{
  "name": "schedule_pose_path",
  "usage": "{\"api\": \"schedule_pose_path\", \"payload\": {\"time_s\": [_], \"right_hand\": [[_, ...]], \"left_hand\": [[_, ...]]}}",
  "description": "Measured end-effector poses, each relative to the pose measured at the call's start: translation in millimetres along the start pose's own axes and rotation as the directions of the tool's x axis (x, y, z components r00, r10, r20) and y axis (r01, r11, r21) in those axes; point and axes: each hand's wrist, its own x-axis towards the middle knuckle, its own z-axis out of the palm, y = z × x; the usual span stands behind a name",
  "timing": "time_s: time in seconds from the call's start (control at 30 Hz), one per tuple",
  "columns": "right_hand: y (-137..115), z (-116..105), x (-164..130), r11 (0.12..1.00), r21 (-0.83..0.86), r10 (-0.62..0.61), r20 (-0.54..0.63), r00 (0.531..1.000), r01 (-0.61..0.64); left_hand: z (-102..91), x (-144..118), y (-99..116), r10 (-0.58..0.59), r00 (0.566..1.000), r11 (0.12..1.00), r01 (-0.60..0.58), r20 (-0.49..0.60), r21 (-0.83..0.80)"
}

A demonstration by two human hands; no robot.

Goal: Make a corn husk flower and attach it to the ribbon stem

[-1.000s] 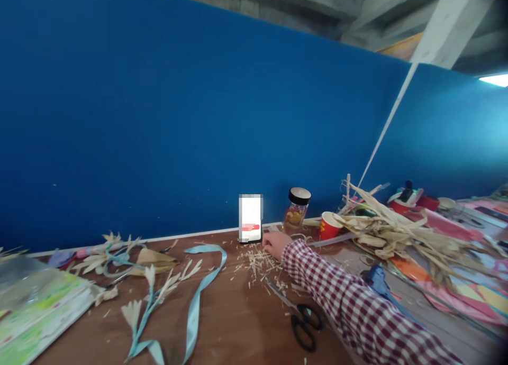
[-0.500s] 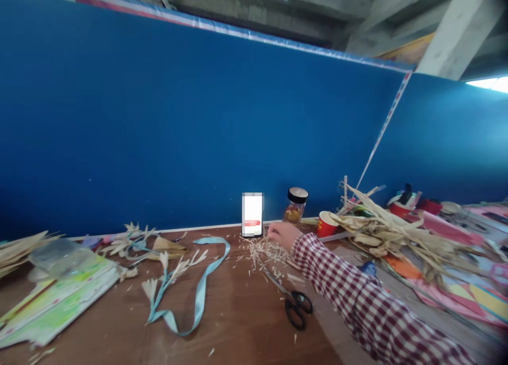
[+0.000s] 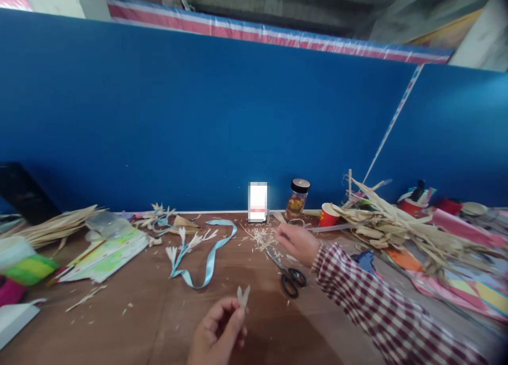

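Pinching a small pale leaf piece [image 3: 243, 296] between its fingers, the left hand [image 3: 217, 333] holds it low and near, tips pointing up. The right hand [image 3: 296, 243] sits farther out over the desk [image 3: 159, 322] — fingers curled, maybe holding something, I cannot tell — just beside the scissors [image 3: 289, 276] and straw bits [image 3: 260, 235].

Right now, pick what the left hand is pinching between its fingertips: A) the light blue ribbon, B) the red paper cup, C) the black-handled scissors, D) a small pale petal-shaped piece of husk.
D: the left hand pinches a small pale petal-shaped piece upright, while the scissors, ribbon and red cup lie or stand untouched on the table.
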Motion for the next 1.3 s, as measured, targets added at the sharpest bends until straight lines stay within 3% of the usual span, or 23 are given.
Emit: {"api": "schedule_pose_path", "payload": {"time_s": [0.13,0.2,0.53,0.73,0.83,1.0,1.1,1.2,1.3], "right_hand": [[-28,-6,-23,0.992,0.005,-0.128,0.062,0.99,0.128],[-37,-5,-30,0.985,-0.027,-0.167,0.082,0.983,0.17],[-54,-8,-30,0.973,-0.107,-0.179,0.2,0.963,0.203],[-50,4,-28,0.979,-0.106,-0.157,0.167,0.973,0.176],[-43,7,-27,0.989,-0.053,-0.132,0.09,0.987,0.137],[-35,20,-31,0.991,0.114,0.075,-0.057,0.996,-0.069],[-39,39,-36,0.88,0.45,0.167,0.005,0.986,-0.152],[-46,59,-38,0.625,0.759,0.183,0.084,0.979,-0.182],[-50,72,-36,0.429,0.877,0.23,0.127,0.965,-0.217]], "left_hand": [[14.0,10,22,-0.099,0.992,0.987,0.088,-0.082,-0.133],[18.8,16,26,-0.11,0.992,0.982,0.1,-0.06,-0.158],[31.9,37,5,-0.145,0.989,0.976,0.149,0.034,-0.16],[31.5,38,-4,-0.142,0.988,0.947,0.151,0.052,-0.285],[30.7,38,-3,-0.13,0.991,0.944,0.131,0.023,-0.302],[28.0,39,3,-0.09,0.996,0.941,0.08,-0.016,-0.329],[29.6,40,5,-0.075,0.997,0.936,0.073,0.007,-0.344],[33.1,40,2,-0.08,0.997,0.931,0.076,0.004,-0.356],[34.1,42,-3,-0.072,0.997,0.936,0.059,-0.025,-0.346]]}}
